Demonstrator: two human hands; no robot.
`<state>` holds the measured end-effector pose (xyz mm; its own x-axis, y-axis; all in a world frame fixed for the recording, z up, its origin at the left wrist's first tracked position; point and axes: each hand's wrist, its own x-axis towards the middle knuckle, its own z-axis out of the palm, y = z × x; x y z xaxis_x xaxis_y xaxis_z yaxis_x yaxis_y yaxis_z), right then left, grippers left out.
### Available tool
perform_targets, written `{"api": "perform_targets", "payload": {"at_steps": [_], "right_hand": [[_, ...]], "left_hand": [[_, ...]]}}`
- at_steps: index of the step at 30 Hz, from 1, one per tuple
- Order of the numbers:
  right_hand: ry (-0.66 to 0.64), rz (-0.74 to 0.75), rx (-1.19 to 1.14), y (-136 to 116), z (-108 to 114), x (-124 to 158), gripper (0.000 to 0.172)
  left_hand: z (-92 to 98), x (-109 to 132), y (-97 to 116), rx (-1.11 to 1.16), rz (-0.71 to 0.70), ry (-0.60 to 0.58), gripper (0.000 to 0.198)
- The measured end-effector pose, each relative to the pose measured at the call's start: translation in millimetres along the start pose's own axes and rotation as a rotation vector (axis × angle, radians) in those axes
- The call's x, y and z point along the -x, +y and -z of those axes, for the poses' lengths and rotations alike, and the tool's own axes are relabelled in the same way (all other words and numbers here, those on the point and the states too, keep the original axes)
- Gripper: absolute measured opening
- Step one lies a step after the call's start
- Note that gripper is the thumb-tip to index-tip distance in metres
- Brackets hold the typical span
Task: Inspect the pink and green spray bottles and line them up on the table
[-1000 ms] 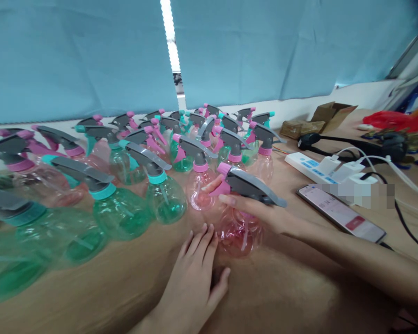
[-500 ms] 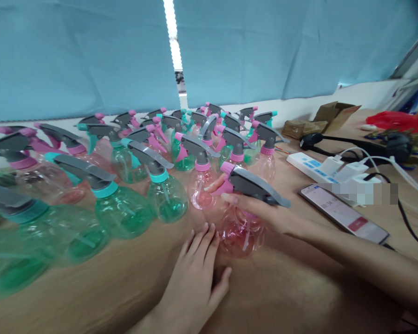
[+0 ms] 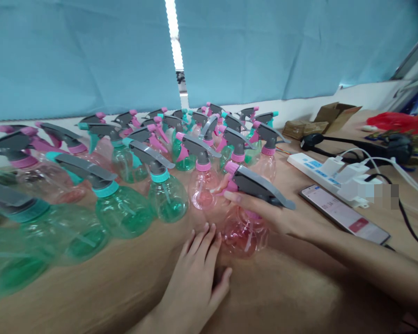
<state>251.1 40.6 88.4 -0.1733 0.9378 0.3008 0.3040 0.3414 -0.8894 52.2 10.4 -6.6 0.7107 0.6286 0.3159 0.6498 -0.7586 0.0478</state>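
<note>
My right hand [image 3: 264, 215] grips the grey and pink trigger head of a clear pink spray bottle [image 3: 242, 229], which tilts a little with its base near the wooden table [image 3: 107, 287]. My left hand [image 3: 195, 273] lies flat on the table with its fingers stretched out, the fingertips just beside the bottle's base. Behind stand several green and pink spray bottles; the nearest are a green one [image 3: 165, 197] and a pink one [image 3: 202, 185].
A phone [image 3: 344, 213] lies right of my right arm. Behind it are a white power strip [image 3: 316, 169] with chargers and cables, a black headset [image 3: 397, 146], cardboard boxes [image 3: 334, 113] and something red [image 3: 400, 121]. Blue curtains hang at the back.
My right hand has lifted and tipped the pink bottle slightly up and to the right. My left hand has stayed in place.
</note>
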Motion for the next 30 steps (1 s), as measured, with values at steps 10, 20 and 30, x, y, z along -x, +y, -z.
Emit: {"api": "perform_targets", "payload": {"at_steps": [10, 20, 30], "right_hand": [[0.048, 0.051, 0.056, -22, -1, -5, 0.037], [0.056, 0.033, 0.019, -7, 2, 0, 0.030], [-0.057, 0.059, -0.103, 13, -3, -4, 0.023]], "left_hand": [[0.1, -2, 1, -0.038, -0.012, -0.023, 0.044], [-1.3, -1, 1, -0.016, -0.009, -0.034, 0.049], [-1.2, 0, 1, -0.032, -0.004, -0.020, 0.046]]}}
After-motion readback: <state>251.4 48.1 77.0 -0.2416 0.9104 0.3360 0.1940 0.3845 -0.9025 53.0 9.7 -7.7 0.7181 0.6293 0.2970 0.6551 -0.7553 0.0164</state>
